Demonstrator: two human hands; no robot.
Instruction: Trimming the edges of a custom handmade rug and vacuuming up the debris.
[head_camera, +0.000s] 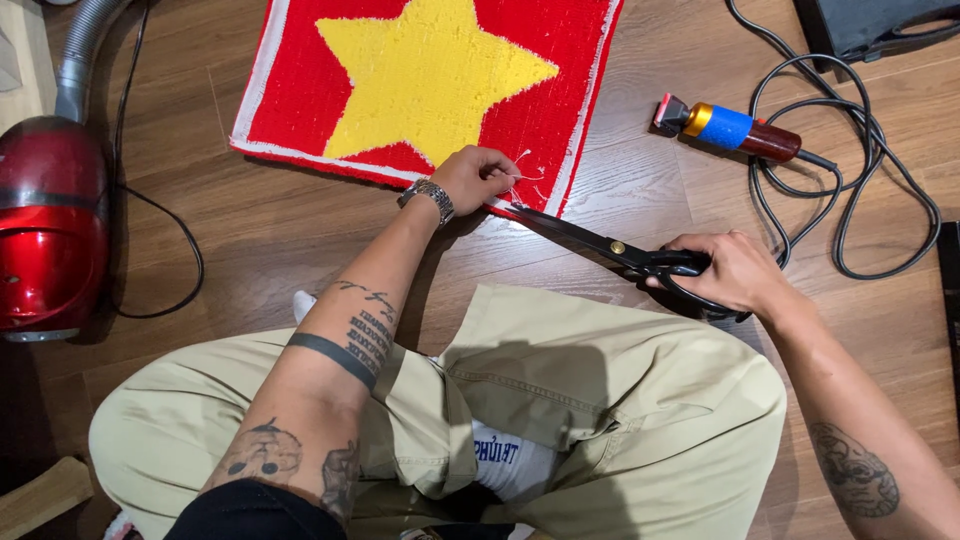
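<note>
Closest to the camera are crossed legs in khaki trousers (560, 400), person sitting on the wood floor (280, 230). Just past the knees, at about 2 o'clock, the right hand (735, 272) has its fingers through the handles of big black scissors (610, 248) and is wrapped tight around them. The blades look pretty much together, pointing up toward 11 o'clock, tips right at the rug's bottom corner. The left hand (478, 178), metal watch (428, 197) on that wrist, sits around 12 o'clock, pinching some loose white threads (525, 180) at the edge of the red rug with a yellow star (430, 75). The hands are well apart.

Off at 9 o'clock there's a red vacuum cleaner (48, 225) with its grey hose. Farther out at 1 o'clock lies a corded trimmer tool (728, 128), blue and yellow body, black cable (850, 170) looped beside it.
</note>
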